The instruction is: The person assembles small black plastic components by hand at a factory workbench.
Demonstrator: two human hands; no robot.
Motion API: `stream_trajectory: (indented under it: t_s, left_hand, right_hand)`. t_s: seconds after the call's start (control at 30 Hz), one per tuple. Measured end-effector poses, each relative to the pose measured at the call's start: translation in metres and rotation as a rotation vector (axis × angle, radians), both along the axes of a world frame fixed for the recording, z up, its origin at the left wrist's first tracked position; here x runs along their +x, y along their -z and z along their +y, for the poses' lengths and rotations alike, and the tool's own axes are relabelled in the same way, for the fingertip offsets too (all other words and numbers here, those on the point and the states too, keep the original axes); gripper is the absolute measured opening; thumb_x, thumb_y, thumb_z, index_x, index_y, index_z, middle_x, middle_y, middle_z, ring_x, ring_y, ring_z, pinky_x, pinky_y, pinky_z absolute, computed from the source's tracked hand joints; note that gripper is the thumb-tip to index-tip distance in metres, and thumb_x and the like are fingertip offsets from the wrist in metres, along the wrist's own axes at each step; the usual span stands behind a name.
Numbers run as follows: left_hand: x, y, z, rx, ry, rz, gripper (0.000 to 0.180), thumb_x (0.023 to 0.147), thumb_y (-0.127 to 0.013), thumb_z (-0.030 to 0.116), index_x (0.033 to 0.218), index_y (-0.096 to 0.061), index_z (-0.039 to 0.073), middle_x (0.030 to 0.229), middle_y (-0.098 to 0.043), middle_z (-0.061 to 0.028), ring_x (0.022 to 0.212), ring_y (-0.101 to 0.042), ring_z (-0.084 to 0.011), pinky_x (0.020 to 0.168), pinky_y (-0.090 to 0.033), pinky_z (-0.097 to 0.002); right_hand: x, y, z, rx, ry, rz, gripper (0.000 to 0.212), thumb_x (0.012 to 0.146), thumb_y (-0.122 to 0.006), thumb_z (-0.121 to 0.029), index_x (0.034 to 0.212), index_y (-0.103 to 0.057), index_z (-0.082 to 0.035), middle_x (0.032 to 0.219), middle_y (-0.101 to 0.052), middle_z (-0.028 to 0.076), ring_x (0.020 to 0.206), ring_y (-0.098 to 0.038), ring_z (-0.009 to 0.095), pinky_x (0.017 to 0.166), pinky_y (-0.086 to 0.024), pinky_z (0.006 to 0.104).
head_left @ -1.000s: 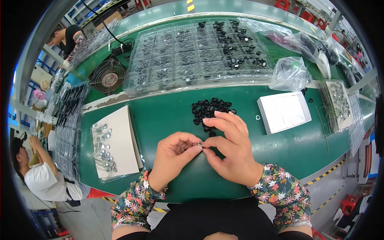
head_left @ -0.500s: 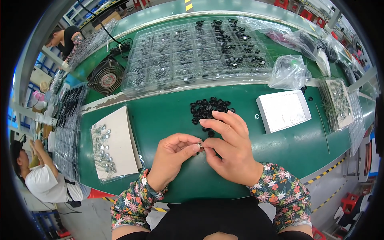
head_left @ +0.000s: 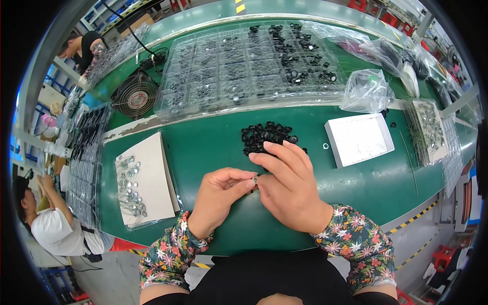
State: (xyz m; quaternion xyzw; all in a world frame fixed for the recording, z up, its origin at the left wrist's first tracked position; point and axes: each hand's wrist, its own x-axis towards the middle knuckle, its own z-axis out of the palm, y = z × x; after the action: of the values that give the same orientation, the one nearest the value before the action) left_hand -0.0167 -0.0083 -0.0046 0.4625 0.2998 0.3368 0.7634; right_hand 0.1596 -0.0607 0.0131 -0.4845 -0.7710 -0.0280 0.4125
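Currently in hand, we list: one small, pale, metallic-looking, ring-like piece point(head_left: 254, 180), near centre, held over the green table point(head_left: 203, 147). Left hand point(head_left: 213, 199): fingers curled, thumb and forefinger pinched on the piece. Right hand point(head_left: 292, 195): forefinger and thumb brought up to the same piece, remaining fingers raised and spread; whether it grips or merely steadies, we cannot tell. Step, as we judge it: close fingertip fitting or adjusting. Next move, in our judgement: calls for a steady left pinch and slight, exact pressure from the right. Farther off, beyond the right hand: heap of small, round, black parts point(head_left: 265, 135). Left: flat, beige card point(head_left: 155, 170) bearing silver-headed, wire-stemmed parts point(head_left: 133, 198). Right: shallow, white, rectangular box point(head_left: 357, 145); one thin, white ring point(head_left: 326, 146) just left of it.
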Motion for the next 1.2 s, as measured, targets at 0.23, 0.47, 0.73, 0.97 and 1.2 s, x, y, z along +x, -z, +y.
stream_trajectory:
  t_s: [0.23,0.47,0.73,0.97,1.2]
  left_hand:
    - [0.004,0.006,-0.006,-0.038,-0.042,-0.017,0.015,0.087,-0.065,0.000,0.102,-0.065,-0.003,0.096,-0.068,-0.0094,0.086,-0.065,-0.0135,0.078,-0.053,-0.0250]
    - [0.004,0.004,-0.003,-0.001,0.010,0.034,0.017,0.088,-0.066,0.004,0.103,-0.066,-0.003,0.095,-0.068,-0.0069,0.082,-0.063,-0.0099,0.075,-0.052,-0.0228]
    - [0.009,-0.002,0.000,-0.005,0.042,0.033,0.015,0.088,-0.065,0.004,0.102,-0.064,-0.001,0.095,-0.067,-0.0067,0.085,-0.063,-0.0117,0.076,-0.051,-0.0245]
    - [0.002,-0.001,0.003,-0.130,0.022,-0.111,0.018,0.091,-0.061,0.006,0.108,-0.061,0.000,0.099,-0.067,-0.0114,0.087,-0.064,-0.0153,0.076,-0.051,-0.0261]
    - [0.016,-0.005,0.002,-0.190,0.015,-0.070,0.015,0.095,-0.057,0.012,0.104,-0.062,0.001,0.101,-0.068,-0.0139,0.086,-0.065,-0.0176,0.073,-0.052,-0.0276]
  right_hand:
    - [-0.004,-0.003,-0.004,0.168,-0.040,-0.219,0.014,0.072,-0.059,-0.007,0.081,-0.064,0.004,0.118,-0.062,0.015,0.120,-0.053,0.031,0.103,-0.037,0.0488]
    - [-0.001,-0.001,0.004,-0.108,-0.005,0.201,0.018,0.063,-0.068,0.007,0.070,-0.055,-0.004,0.113,-0.060,0.010,0.112,-0.055,0.036,0.091,-0.048,0.0434]
    - [0.014,-0.005,0.007,-0.143,0.014,0.278,0.016,0.066,-0.066,0.005,0.076,-0.058,-0.004,0.113,-0.061,0.012,0.110,-0.056,0.034,0.091,-0.046,0.0413]
    - [0.069,-0.017,0.013,-0.264,0.139,0.470,0.007,0.072,-0.065,-0.001,0.076,-0.060,-0.003,0.111,-0.064,0.013,0.103,-0.060,0.029,0.088,-0.046,0.0346]
    - [0.138,0.003,0.006,-0.161,0.530,-0.031,0.007,0.073,-0.065,-0.008,0.072,-0.061,-0.003,0.095,-0.066,0.014,0.093,-0.060,0.033,0.083,-0.049,0.0402]
